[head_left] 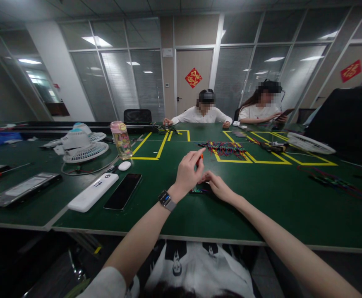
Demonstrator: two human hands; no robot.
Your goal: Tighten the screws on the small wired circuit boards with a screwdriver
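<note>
My left hand (188, 171), with a watch on its wrist, is closed around a small orange-and-black tool (201, 157). Only a bit of the tool shows between thumb and fingers, so its kind is unclear. Just to the right, my right hand (219, 187) rests low over the table with its fingers bent together, the tips close to the left hand. What those fingers pinch is hidden. Beneath both hands lies a small green circuit board (196, 191), partly covered. Beyond them is a pile of circuit boards with red and blue wires (226, 149).
Left of me lie a black phone (123, 191), a white power bank (94, 192), a white case (124, 166), a bottle (121, 140), a fan (86, 151) and a hard drive (25, 189). More wired boards (332, 181) lie right. Two people sit opposite.
</note>
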